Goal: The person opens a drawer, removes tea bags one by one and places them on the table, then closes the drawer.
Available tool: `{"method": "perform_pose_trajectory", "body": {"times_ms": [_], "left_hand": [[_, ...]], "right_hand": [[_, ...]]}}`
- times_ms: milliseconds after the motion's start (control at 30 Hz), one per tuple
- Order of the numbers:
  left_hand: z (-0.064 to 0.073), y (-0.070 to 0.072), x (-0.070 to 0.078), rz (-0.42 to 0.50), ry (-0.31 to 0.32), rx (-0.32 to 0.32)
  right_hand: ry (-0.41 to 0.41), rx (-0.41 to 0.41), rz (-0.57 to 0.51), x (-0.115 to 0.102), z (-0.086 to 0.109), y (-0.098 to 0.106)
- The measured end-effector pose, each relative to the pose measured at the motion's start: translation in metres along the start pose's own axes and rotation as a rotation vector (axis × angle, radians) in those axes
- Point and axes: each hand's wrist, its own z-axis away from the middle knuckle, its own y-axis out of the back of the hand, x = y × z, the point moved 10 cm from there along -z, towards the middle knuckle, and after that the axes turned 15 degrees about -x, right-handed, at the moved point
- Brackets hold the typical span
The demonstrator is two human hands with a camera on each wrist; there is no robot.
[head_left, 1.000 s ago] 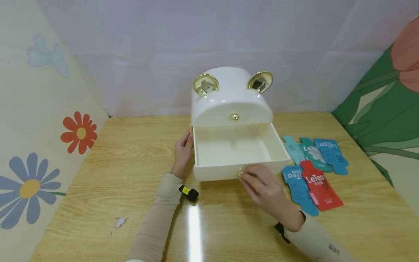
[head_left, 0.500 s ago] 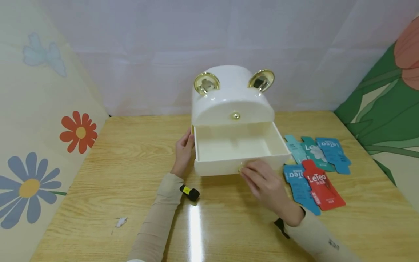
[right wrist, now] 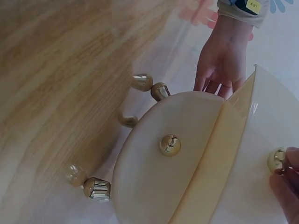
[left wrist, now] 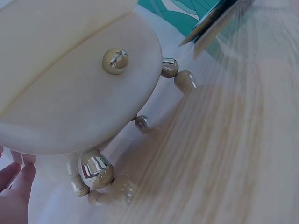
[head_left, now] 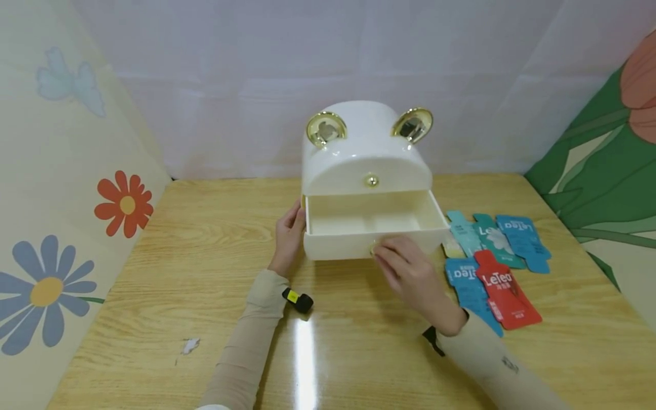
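A glossy white storage box (head_left: 353, 162) with gold ears stands on the table. Its middle drawer (head_left: 335, 246) is pulled partway out, with a bare cream inside. My right hand (head_left: 410, 276) pinches the gold knob (right wrist: 275, 160) on that drawer between thumb and fingers. Against the box's left side rests my left hand (head_left: 288, 239), fingers extended; part of them is hidden behind the box. Both wrist views show a lower rounded drawer front (left wrist: 79, 93) with its own gold knob (left wrist: 115, 61), above small gold feet (left wrist: 97, 168).
Several flat sachets lie to the right of the box, among them a red one (head_left: 507, 290), a blue one (head_left: 523, 239) and a pale yellow one (head_left: 452, 247). A white scrap (head_left: 191, 345) lies at the front left. A pale cloth wall (head_left: 230, 114) stands behind.
The drawer has slid inward, away from me, with my right hand moving along on its knob. A pale yellow sachet now shows beside it. My left hand stays at the box's side.
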Motion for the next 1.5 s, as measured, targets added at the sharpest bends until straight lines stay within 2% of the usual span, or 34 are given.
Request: {"method": "perform_pose_trajectory", "body": {"times_ms": [367,633,767,1000,1233,1500], "left_hand": [[0.002,0.001,0.003,-0.059,-0.004,0.0],[0.001,0.004,-0.001,-0.016,0.027,0.044],[0.0,0.004,-0.003,-0.02,0.056,0.036],[0.001,0.003,-0.002,-0.001,0.05,0.015],[0.003,0.003,-0.001,0.001,0.038,0.037],[0.001,0.0,0.001,0.009,0.011,0.01]], "right_hand": [[-0.044,-0.034,0.006,0.012,-0.007,-0.007],[-0.091,-0.092,0.002,0.025,-0.015,-0.016],[-0.109,-0.1,0.013,0.03,-0.018,-0.02],[-0.145,-0.125,0.026,0.04,-0.025,-0.026],[-0.163,-0.112,0.027,0.047,-0.032,-0.031],[-0.167,-0.08,0.026,0.055,-0.036,-0.033]]}}
